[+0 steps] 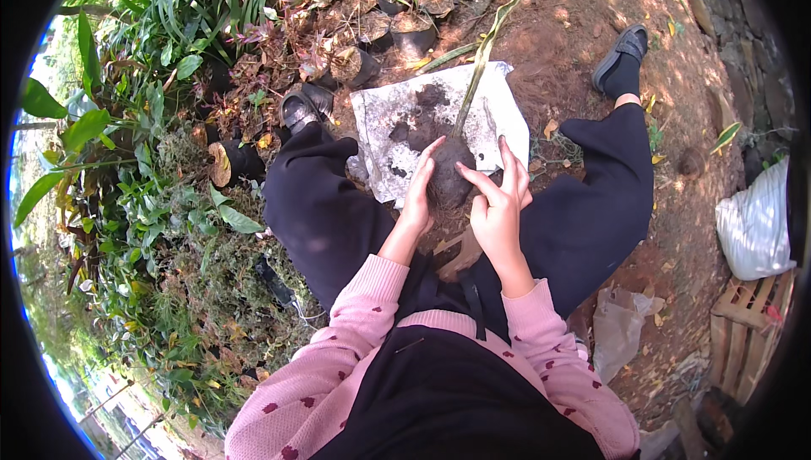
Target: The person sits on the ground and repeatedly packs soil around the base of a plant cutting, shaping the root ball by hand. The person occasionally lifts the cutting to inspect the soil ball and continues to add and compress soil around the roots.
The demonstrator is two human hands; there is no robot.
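Between my two hands is a dark, rounded ball of soil (451, 172), with a long, narrow variegated leaf (479, 67) rising from its top. My left hand (419, 192) lies along the ball's left side, fingers pointing away from me. At its right side, my right hand (500, 191) touches the ball with a fingertip, its other fingers spread. Beneath and beyond the ball lies a white plastic sheet (504, 102) with dark, wet soil (421, 127) scattered on it. Whether the ball rests on anything cannot be seen.
My legs stretch to both sides of the sheet. Several black bags of soil (413, 35) stand beyond it, with dense plants at the left. At the right are a clear plastic bag (616, 330), a white sack (757, 225), a wooden crate (744, 327) and a stone wall (757, 61).
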